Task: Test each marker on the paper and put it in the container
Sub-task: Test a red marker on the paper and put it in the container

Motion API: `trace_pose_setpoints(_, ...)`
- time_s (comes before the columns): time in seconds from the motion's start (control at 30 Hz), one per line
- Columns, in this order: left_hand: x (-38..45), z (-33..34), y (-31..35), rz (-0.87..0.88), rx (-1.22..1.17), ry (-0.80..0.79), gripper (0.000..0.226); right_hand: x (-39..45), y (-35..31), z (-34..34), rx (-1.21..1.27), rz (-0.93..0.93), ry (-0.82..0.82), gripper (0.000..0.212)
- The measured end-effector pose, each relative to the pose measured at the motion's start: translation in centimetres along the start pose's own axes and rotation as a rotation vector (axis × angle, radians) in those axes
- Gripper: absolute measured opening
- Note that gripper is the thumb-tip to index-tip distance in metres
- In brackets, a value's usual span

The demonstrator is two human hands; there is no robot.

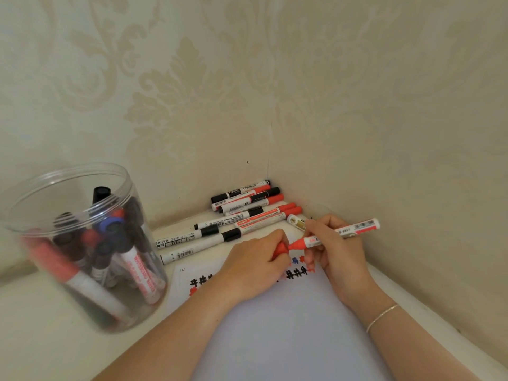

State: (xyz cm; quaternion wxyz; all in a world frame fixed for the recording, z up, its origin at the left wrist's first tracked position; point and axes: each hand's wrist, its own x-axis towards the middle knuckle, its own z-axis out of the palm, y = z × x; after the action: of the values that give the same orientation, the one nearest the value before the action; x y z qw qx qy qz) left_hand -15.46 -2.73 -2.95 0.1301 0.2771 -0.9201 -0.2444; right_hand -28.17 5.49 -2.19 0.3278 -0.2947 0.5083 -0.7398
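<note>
Gripping a red marker, right hand fingers curl round its barrel; left hand fingers pinch its red cap above the paper.

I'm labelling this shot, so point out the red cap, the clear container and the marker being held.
red cap [281,250]: head view, on the cap's side, pinched in the left hand.
clear container [35,193]: head view, on its upper rim.
marker [362,225]: head view, on the white barrel beyond the right hand.

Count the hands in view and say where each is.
2. The left hand grips the red cap above the paper; the right hand holds the marker beside it. None looks hidden.
</note>
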Motion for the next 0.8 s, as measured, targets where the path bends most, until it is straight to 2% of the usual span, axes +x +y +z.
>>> trace_pose_setpoints(0.17,-0.1,0.4,-0.2,0.087,0.147,-0.015,0.006,0.1,0.3,-0.3,-0.125,0.0,-0.026,0.026)
trace_pose_setpoints(0.27,-0.2,0.4,-0.1,0.098,0.15,0.002,0.029,0.0,0.5,-0.2,-0.182,-0.005,-0.087,0.022)
trace_pose_setpoints(0.33,-0.4,0.4,-0.2,0.115,0.099,0.029,0.026,-0.1,0.2,-0.3,-0.104,0.024,-0.149,0.021)
trace_pose_setpoints(0.43,-0.7,0.2,-0.2,0.149,-0.008,0.097,0.012,-0.1,-0.3,-0.5,0.073,0.097,-0.134,0.045)
trace_pose_setpoints(0.47,-0.8,0.2,-0.1,0.166,-0.015,0.126,0.012,-0.2,-0.4,-0.5,0.088,0.078,-0.085,0.039)
trace_pose_setpoints(0.53,-0.8,0.2,0.0,0.182,0.002,0.166,0.014,-0.1,-0.5,-0.6,0.007,-0.038,0.046,0.009)
trace_pose_setpoints(0.6,-0.8,0.2,0.1,0.154,-0.014,0.207,0.023,-0.1,-0.4,-0.6,-0.084,-0.115,0.135,0.019)
trace_pose_setpoints(0.7,-0.5,0.0,0.2,0.033,-0.035,0.259,0.053,-0.2,-0.1,0.2,-0.177,-0.143,0.11,0.031)
trace_pose_setpoints(0.8,-0.3,-0.1,0.2,-0.046,-0.088,0.293,0.06,-0.5,-0.2,1.1,-0.18,-0.144,0.08,0.033)
